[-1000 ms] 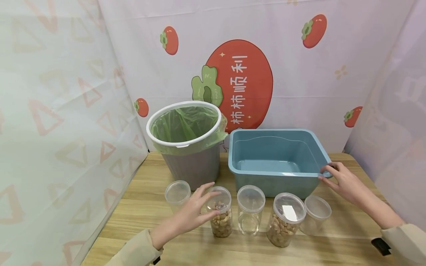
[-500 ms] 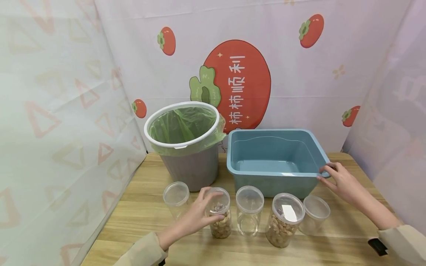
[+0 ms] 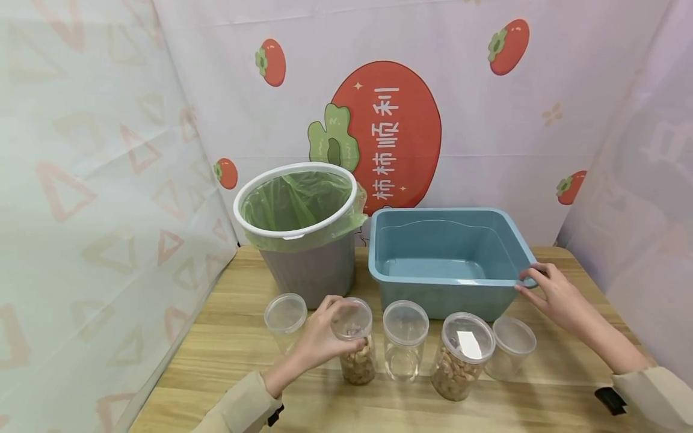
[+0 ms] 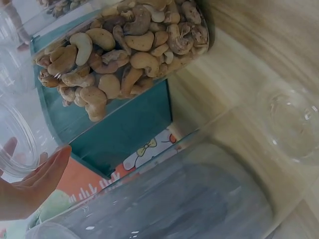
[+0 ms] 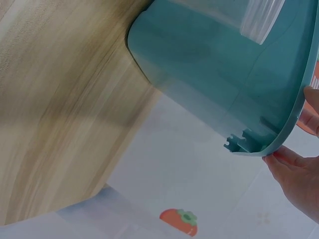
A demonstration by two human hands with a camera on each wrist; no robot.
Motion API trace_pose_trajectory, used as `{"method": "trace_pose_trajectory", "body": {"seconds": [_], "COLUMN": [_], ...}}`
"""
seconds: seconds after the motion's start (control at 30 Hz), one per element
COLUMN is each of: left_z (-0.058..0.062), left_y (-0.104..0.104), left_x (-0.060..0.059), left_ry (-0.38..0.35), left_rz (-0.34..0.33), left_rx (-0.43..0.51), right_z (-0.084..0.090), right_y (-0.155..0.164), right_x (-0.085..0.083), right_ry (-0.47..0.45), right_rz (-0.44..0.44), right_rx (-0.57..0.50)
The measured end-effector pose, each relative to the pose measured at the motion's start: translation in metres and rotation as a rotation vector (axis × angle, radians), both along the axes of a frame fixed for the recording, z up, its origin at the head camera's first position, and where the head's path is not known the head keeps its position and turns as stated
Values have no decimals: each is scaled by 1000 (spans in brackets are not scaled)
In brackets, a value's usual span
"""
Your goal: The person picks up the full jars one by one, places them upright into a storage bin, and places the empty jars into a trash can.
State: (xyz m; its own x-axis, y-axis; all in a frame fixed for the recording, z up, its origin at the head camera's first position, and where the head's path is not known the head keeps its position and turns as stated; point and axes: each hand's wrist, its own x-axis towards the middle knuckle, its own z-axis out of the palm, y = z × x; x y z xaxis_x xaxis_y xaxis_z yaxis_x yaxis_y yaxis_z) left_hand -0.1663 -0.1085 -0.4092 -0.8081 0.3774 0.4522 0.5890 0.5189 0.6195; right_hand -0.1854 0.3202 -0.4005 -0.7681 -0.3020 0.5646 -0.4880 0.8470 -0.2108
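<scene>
My left hand curls its thumb and fingers round the upper part of a clear lidded jar of cashews. The left wrist view shows the cashews close up and the fingers at the clear lid. With its thumb and fingers, my right hand grips the front right corner of a blue plastic tub. In the right wrist view, the thumb and fingers of that hand pinch the tub's rim. The cashew jar stands upright on the wooden table.
An empty clear jar stands left of my left hand. To the right are another empty jar, a second cashew jar and a third empty jar. Behind stands a grey bin with a green liner.
My left hand has moved slightly right and closed its fingers round the cashew jar's upper part. My right hand stays on the tub's corner.
</scene>
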Motion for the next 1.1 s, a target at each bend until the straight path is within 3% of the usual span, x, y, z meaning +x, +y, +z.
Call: {"method": "trace_pose_trajectory", "body": {"seconds": [0.2,0.5,0.87,1.1], "left_z": [14,48,88,113], "left_y": [-1,0,8,15], "left_x": [-3,-10,-17,-24], "left_ry": [48,200,234,250], "left_rz": [50,93,152,125], "left_rx": [27,9,-3,-18], "right_z": [0,1,2,4], "right_y": [0,-1,-1,0], "right_x": [0,1,0,1], "right_ry": [-8,-15,-38,-55], "right_rz": [5,8,4,3], "right_rx": [11,17,23,30]}}
